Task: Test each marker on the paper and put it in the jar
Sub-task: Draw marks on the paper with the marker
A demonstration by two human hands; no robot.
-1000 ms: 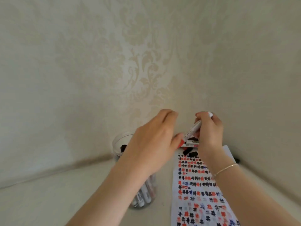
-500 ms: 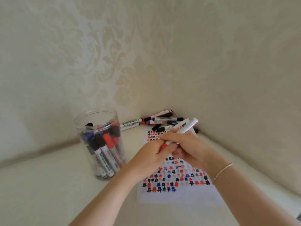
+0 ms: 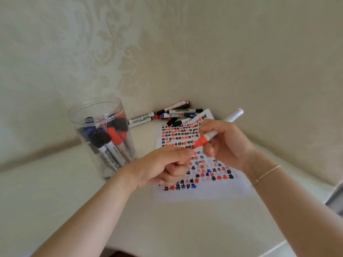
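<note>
Cream table (image 3: 55, 201), damask-papered wall (image 3: 111, 43) corner

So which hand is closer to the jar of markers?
The left hand: it hovers just right of the jar. The right hand, gripping the red marker, is farther right over the paper.

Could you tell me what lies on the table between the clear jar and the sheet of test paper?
In the head view, only bare table separates the jar from the paper; the loose markers lie farther back.

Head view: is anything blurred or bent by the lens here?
Head view: left hand slightly motion-blurred; red marker in right hand fairly sharp; wide-angle lens bows the wall corner; jar leans; light soft, no glare.
</note>
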